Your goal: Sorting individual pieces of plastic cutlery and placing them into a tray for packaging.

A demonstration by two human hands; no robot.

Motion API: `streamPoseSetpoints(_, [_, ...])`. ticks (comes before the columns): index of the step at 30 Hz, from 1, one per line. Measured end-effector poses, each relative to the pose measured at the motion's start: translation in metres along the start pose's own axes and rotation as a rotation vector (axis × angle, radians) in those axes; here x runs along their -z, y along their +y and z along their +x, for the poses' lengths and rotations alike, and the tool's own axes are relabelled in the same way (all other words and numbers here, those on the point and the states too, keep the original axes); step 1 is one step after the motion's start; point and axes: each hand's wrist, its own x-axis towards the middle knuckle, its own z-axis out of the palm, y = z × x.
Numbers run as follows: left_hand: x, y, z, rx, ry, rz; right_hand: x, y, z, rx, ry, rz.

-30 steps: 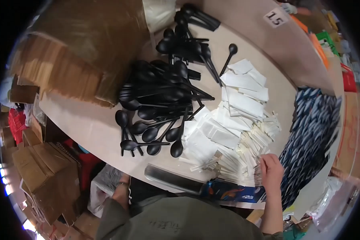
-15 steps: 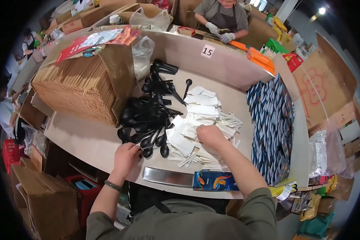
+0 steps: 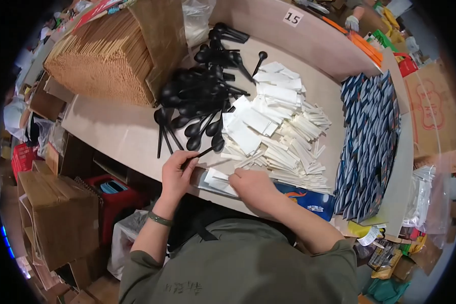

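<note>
My left hand [image 3: 176, 171] pinches a black spoon [image 3: 217, 144] by its handle, the bowl pointing away to the right. At the table's front edge my right hand [image 3: 254, 186] is closed on a flat white paper packet [image 3: 218, 178], which lies over a shiny metal strip [image 3: 201, 185]. Right of that hand is a blue printed pouch [image 3: 311, 201], partly covered by my forearm. Beyond my hands lies a heap of black spoons [image 3: 195, 93], with a pile of white packets [image 3: 261, 117] and thin white paper strips [image 3: 294, 147] to its right.
A tall stack of brown cardboard pieces [image 3: 104, 66] stands at the left. Along the right side runs a packed row of blue pouches [image 3: 368, 147]. A raised board [image 3: 319, 45] borders the table's far side. Boxes [image 3: 58, 218] crowd the floor at left.
My right hand has come back from the white pile to the metal strip with a packet. My left hand now lifts a spoon from the heap's edge. The view has shifted.
</note>
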Motion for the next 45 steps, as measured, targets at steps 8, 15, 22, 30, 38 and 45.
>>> streamPoseSetpoints(8, [0.008, 0.016, -0.030, 0.021, -0.150, -0.071, -0.024, -0.013, -0.009, -0.068, 0.250, 0.062])
streamPoseSetpoints(15, [-0.007, 0.012, -0.009, -0.251, -0.341, 0.092, -0.023, 0.018, -0.081, 0.023, 0.461, 0.099])
streamPoseSetpoints(22, [-0.040, 0.029, -0.007, -0.406, -0.587, 0.275, -0.055, 0.025, -0.077, 0.093, 0.363, -0.094])
streamPoseSetpoints(30, [0.090, 0.104, 0.149, -0.405, 0.496, 0.599, -0.071, 0.024, -0.081, 0.144, 0.500, -0.159])
streamPoseSetpoints(38, [0.139, 0.125, 0.258, -0.200, 0.249, 0.979, -0.042, 0.016, -0.068, 0.182, 0.447, -0.167])
streamPoseSetpoints(45, [0.156, 0.088, 0.257, -0.173, 0.318, 0.970, -0.067, 0.012, -0.079, 0.079, 0.328, -0.065])
